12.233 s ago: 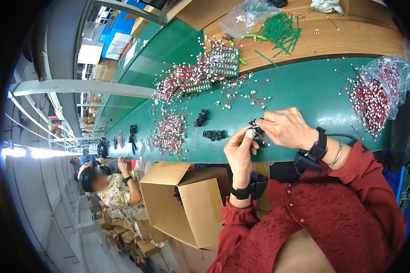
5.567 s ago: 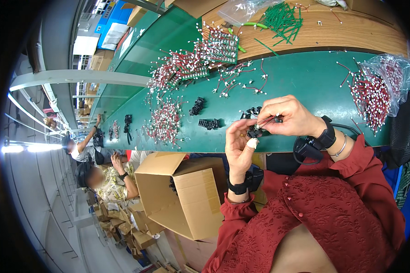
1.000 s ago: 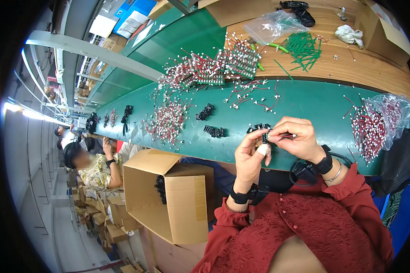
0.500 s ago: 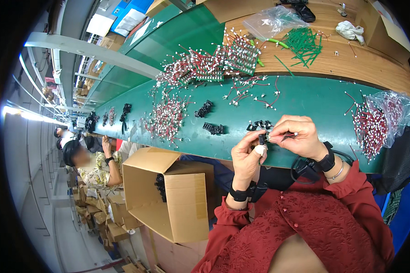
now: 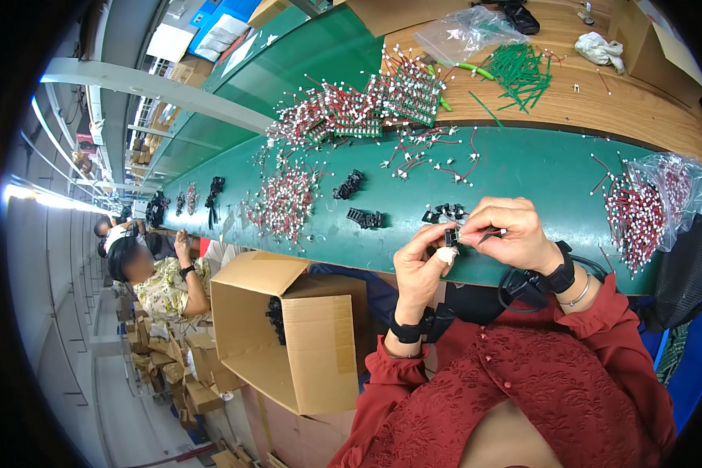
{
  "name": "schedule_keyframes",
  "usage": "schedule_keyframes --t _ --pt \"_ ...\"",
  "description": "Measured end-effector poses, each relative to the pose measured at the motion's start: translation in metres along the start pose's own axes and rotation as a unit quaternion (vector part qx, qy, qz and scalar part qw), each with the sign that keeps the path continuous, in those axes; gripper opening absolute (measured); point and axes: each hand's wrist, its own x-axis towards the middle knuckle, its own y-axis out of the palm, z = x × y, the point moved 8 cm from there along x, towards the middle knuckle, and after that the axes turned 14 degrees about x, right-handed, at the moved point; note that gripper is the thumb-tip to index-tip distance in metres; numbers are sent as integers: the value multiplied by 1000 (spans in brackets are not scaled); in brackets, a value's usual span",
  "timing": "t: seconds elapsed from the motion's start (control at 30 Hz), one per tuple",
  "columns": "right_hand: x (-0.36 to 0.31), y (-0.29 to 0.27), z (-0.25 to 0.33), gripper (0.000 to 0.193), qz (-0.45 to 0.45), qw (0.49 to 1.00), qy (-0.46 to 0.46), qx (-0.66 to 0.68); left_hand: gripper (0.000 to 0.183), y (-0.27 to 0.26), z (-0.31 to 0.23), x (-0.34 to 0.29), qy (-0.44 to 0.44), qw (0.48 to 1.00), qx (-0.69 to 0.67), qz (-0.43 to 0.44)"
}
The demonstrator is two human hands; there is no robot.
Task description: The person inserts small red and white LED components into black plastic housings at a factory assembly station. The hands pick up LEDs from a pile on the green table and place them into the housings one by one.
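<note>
My left hand point(image 5: 418, 271) pinches a small black plastic housing point(image 5: 451, 236) above the near edge of the green bench. One of its fingertips wears a white cover. Close against the housing, the closed fingers of my right hand point(image 5: 515, 234) grip a short wire lead point(image 5: 494, 232), dark and red with a white end. Where the lead meets the housing is too small to make out. Just behind my fingers lies a row of black housings point(image 5: 446, 212). Two more clusters of black housings point(image 5: 365, 219) point(image 5: 349, 186) lie farther left.
Red-and-white wire leads point(image 5: 285, 204) are heaped at left; another pile point(image 5: 633, 214) lies beside a clear bag at right. Wired green circuit boards point(image 5: 412, 93) stand behind. Green strips point(image 5: 520, 78) lie on the wooden surface. An open carton point(image 5: 320, 351) stands front left; a co-worker point(image 5: 164, 281) sits beyond.
My left hand has shifted slightly left, and the black housing has turned a little in its fingers. My right hand stays almost in place, still gripping the wire lead.
</note>
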Motion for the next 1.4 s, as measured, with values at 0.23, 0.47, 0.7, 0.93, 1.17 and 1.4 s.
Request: schedule_keyframes --t 0.23,0.47,0.7,0.93,1.17,1.4 --pt "-1 1 -3 14 -3 1000 14 10 28 -3 -9 0 25 995 91 -9" --pt "-5 4 -15 6 -3 989 94 115 27 -2 -21 2 87 992 88 2" --pt "-8 4 -13 4 -27 994 67 83 27 -2 -19 -1 31 994 103 -25" --pt "-1 -7 -5 5 -40 999 5 16 29 8 -11 10 -58 998 36 15" --pt "-1 -11 -2 38 -14 1000 24 9 23 2 0 6 -136 986 -95 -27" --pt "-8 -40 -39 49 -167 981 87 54 29 -9 6 -3 -119 955 -271 -19"
